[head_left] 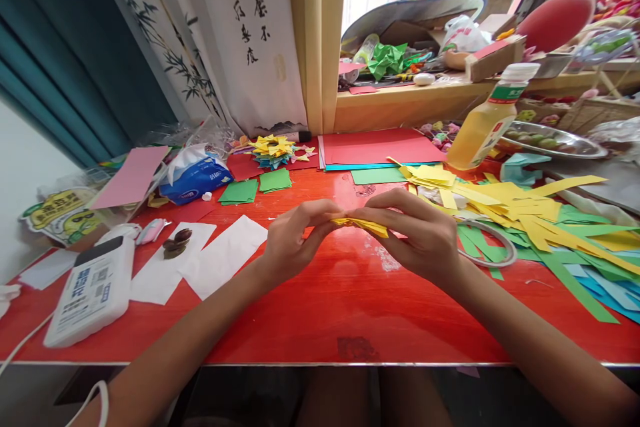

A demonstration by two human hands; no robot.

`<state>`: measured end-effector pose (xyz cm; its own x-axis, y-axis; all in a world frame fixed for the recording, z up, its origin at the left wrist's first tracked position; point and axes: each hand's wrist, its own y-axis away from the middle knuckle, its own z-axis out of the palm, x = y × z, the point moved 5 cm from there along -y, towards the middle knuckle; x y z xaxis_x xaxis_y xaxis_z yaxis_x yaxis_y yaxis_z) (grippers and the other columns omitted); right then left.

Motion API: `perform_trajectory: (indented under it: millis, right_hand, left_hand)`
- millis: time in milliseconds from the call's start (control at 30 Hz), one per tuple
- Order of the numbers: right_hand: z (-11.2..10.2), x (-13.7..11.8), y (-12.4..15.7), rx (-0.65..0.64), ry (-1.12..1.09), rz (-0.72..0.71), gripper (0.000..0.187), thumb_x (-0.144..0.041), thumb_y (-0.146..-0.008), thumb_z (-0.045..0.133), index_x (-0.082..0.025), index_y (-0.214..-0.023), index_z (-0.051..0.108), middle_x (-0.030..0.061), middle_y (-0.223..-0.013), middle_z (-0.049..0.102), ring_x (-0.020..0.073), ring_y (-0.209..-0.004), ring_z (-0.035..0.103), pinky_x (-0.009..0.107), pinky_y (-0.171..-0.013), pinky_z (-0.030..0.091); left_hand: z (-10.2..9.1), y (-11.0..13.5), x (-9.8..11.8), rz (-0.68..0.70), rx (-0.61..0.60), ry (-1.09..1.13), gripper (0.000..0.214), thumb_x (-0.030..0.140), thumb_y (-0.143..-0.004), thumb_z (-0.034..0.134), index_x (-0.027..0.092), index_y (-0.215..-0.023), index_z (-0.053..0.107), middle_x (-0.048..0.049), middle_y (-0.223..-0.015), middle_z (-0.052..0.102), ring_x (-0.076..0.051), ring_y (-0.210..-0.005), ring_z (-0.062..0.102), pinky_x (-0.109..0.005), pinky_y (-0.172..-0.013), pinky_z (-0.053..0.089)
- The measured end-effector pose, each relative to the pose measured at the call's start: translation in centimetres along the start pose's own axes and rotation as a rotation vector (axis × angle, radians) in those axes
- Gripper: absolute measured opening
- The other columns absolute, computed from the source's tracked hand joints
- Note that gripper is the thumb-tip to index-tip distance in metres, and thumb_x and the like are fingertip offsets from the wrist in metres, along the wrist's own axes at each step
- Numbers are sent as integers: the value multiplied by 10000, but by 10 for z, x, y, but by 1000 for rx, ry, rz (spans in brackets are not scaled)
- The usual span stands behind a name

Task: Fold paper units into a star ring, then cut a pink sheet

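Fingers of the left hand (300,234) and the right hand (420,230) pinch one small piece of folded yellow paper (371,225). It is in front of the person, over the middle of the red table (300,327), with the left thumb and pointer finger on one end and the right fingers over the other. Fingers hide some folds, so I cannot tell its full shape. The paper looks very light, a bit stiff where it is folded, and not slippery. It could crush or tear if squeezed or pulled hard, so a soft pinch on the thick folded parts seems best, not on the thin tips. Near the right hand lies a roll of tape (511,252) with green paper strips (473,245) showing inside its ring. Past it, yellow paper strips (540,210) make a messy heap, so that side is tight. A bottle of yellow drink (480,130) stands behind them. Beyond the hands is a stack of red paper (385,147). On the left are green paper squares (240,192), a blue tissue pack (200,179) and white paper sheets (227,257). The most room is between the arms, down to the table's front edge (280,364), where the arms could bump.
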<state>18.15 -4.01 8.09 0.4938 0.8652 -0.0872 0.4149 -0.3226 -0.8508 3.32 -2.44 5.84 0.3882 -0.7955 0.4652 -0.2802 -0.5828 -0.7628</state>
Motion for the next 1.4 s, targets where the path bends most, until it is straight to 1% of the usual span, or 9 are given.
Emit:
perform_trajectory:
  millis: [200,367,500,633,767,867,1067,1200,1400]
  right_hand:
    - [4,1,1,-39,56,-32,226,-89,-801,445,-215,-923,586,46,-776,566,127,-692,547,257,-576,450]
    - [10,10,1,-134,106,-20,188,-95,-807,418,-195,-866,566,55,-786,563,155,-739,517,293,-622,420]
    - [17,19,1,-285,129,43,183,-164,-844,390,-200,-795,563,47,-760,560,170,-735,462,314,-641,374]
    - [22,25,2,-353,-11,172,205,-205,-864,401,-194,-723,550,19,-701,543,151,-712,426,298,-654,351]
    - [26,29,4,-337,-152,298,228,-226,-855,434,-182,-660,544,8,-671,515,136,-703,434,278,-650,355]
    - [28,30,6,-311,-166,340,261,-234,-861,421,-175,-638,543,7,-644,489,131,-678,431,268,-627,350]
    - [32,28,7,-316,-137,310,291,-250,-881,370,-173,-656,538,9,-652,476,131,-682,422,261,-632,339]
    - [32,25,7,-356,-62,269,267,-284,-882,363,-185,-710,542,12,-690,509,137,-696,433,282,-673,339]
    - [20,25,1,-204,-48,339,225,-262,-844,449,-178,-636,475,-5,-617,492,111,-598,426,248,-580,338]
  left_hand:
    - [3,-1,-2,-112,-29,88,143,219,-795,531,205,-926,475,20,-815,655,-109,-754,650,-193,-634,534]
    - [7,-2,-7,-263,-82,227,168,257,-794,533,206,-942,474,3,-808,662,-140,-797,645,-217,-608,548]
    - [9,-3,-10,-359,-121,280,191,284,-791,535,211,-958,478,-5,-793,666,-149,-782,647,-225,-599,552]
    - [12,-3,-14,-416,-154,307,203,305,-793,528,210,-968,485,-16,-808,670,-146,-746,650,-219,-581,547]
    - [15,-3,-17,-420,-164,327,225,337,-787,528,198,-961,495,-23,-788,667,-144,-720,647,-218,-558,539]
    - [15,-5,-17,-392,-183,304,224,338,-784,529,188,-949,510,-26,-793,667,-142,-730,644,-212,-567,529]
    - [17,-6,-15,-421,-291,264,213,366,-804,484,175,-848,566,-25,-795,660,-129,-705,629,-208,-569,511]
    - [15,-7,-15,-436,-279,300,245,383,-801,478,160,-763,572,-27,-743,645,-120,-674,609,-208,-566,495]
    - [19,-6,-21,-481,-306,386,232,370,-796,491,154,-791,576,-52,-785,654,-133,-712,607,-217,-570,484]
